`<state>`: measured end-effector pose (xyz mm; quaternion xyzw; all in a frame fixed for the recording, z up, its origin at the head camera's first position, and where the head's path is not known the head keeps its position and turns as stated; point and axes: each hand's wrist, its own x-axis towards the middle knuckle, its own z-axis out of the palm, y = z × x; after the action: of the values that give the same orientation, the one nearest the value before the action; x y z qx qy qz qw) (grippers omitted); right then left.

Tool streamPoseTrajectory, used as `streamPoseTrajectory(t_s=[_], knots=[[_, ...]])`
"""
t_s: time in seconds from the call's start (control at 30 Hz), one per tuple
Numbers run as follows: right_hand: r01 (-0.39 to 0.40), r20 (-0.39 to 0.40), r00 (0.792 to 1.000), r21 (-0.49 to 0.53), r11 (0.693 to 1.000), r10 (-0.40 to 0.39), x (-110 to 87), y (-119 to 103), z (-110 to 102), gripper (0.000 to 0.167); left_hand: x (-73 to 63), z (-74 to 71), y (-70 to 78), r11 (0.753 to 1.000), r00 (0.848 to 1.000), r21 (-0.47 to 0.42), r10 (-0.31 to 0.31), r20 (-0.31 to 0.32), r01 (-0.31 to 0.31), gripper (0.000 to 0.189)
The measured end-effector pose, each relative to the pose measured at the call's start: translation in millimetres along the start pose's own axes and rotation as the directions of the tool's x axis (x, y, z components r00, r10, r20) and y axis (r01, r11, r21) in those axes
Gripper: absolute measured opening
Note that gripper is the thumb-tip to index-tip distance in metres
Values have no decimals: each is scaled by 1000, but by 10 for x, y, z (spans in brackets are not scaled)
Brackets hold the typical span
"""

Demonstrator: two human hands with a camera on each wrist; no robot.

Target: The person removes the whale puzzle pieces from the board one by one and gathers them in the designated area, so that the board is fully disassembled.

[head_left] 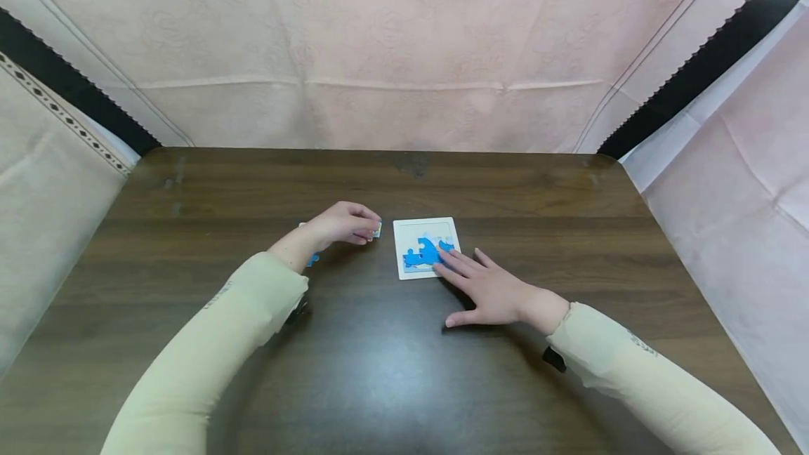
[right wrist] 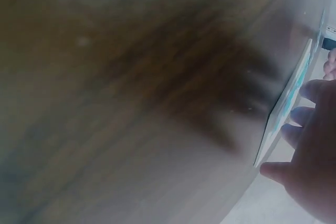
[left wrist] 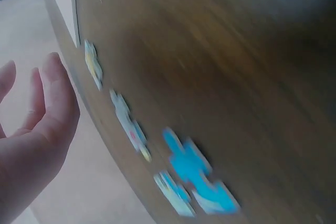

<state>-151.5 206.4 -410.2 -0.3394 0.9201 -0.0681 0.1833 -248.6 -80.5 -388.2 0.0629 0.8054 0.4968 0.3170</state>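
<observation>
A square puzzle board (head_left: 398, 251) with a white border lies on the table, with blue pieces (head_left: 420, 256) set in its lower part. My right hand (head_left: 489, 293) is spread out, its fingertips over the board's right edge and the thumb stretched out to the side. Left of the board, my left hand (head_left: 347, 223) hovers over loose pieces with loosely bent fingers and nothing between them. In the left wrist view, a yellowish piece (left wrist: 93, 64), a pale piece (left wrist: 128, 124), a blue piece (left wrist: 189, 163) and a blue-white piece (left wrist: 174, 193) lie on the table.
The dark wooden table (head_left: 385, 364) reaches out on all sides of the board. Pale cloth (head_left: 404, 48) hangs behind its far edge and along both sides. Black bands (head_left: 714, 48) run down the corners of the cloth.
</observation>
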Motion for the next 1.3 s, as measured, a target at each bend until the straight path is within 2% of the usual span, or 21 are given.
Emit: streamPoseTrajectory(t_s=[0.23,0.43,0.63,0.93,1.13,1.3], knots=[[-32,30,999,-29,999,32,-36,48,47,89,152,249,101,1000,999,-4,-30,27,30,38],[-32,41,999,-11,999,33,-24,55,35,89,214,380,116,1000,999,2,-23,43,23,39],[-34,52,998,-9,999,34,-26,45,19,89,259,455,113,999,998,-2,-31,52,32,39],[-40,57,998,-3,999,40,-30,52,5,89,295,543,172,998,998,-16,-59,30,60,39],[-39,57,998,-7,999,39,-29,69,17,89,295,587,202,998,998,-27,-55,39,56,41],[-34,50,998,-5,999,34,-40,71,14,89,307,618,208,999,998,-3,-51,31,51,41]])
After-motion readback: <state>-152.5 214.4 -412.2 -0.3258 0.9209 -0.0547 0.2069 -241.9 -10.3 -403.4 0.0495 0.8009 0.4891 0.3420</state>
